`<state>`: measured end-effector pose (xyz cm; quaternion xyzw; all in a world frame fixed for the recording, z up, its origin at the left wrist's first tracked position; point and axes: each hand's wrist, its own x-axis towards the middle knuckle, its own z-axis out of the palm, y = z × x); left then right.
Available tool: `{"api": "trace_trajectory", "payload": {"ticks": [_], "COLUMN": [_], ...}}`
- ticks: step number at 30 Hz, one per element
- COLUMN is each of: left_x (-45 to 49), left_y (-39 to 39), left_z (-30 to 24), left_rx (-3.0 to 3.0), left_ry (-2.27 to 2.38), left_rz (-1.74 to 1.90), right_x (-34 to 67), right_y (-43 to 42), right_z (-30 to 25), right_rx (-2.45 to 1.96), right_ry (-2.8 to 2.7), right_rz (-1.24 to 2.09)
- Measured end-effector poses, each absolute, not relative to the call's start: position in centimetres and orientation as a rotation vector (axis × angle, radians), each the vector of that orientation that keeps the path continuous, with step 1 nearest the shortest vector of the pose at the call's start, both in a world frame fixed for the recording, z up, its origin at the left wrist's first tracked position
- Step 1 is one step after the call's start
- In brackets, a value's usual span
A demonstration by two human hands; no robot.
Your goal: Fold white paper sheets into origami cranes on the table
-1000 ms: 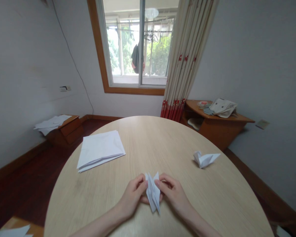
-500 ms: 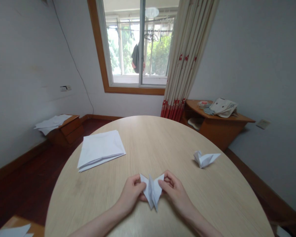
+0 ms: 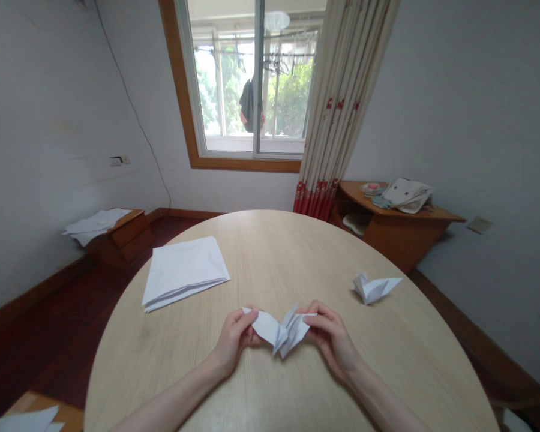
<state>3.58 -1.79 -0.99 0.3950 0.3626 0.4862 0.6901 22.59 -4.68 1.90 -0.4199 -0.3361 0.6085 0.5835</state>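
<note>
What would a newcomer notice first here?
Likely the folded white paper piece, spread between the left hand and right hand over the near side of the round, pale wood-grained table. Then the pointed white paper figure on the table's right, and the flat white paper stack on its left.

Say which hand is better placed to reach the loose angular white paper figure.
Probably the right hand: it is nearer the loose figure than the left hand, though both hold pointed white folded paper.
</note>
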Motion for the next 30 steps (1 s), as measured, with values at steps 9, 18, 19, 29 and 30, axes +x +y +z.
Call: {"api": "trace_trajectory", "payload": {"ticks": [9, 18, 19, 29, 30], "left_x": [2.6, 2.0, 2.0, 1.8, 1.8], "left_y": [-0.5, 0.6, 0.6, 1.3, 1.3], "left_z": [-1.0, -0.9, -1.0, -1.0, -1.0], "left_rx": [1.049, 1.128, 1.124, 1.051, 1.049], "left_ry": [0.882, 0.935, 0.939, 0.968, 0.973], "left_rz": [1.106, 1.119, 1.123, 1.192, 1.196], "right_x": [23.2, 24.0, 24.1, 24.4, 24.4], "right_y": [-4.1, -2.9, -2.8, -1.8, -1.7], "right_z": [1.3, 0.4, 0.3, -1.1, -1.2], "right_rx": [-1.041, -1.041, -1.038, -1.033, -1.032], "right_ry": [-0.739, -0.696, -0.689, -0.650, -0.644], "right_rz": [1.321, 1.249, 1.250, 1.233, 1.235]}}
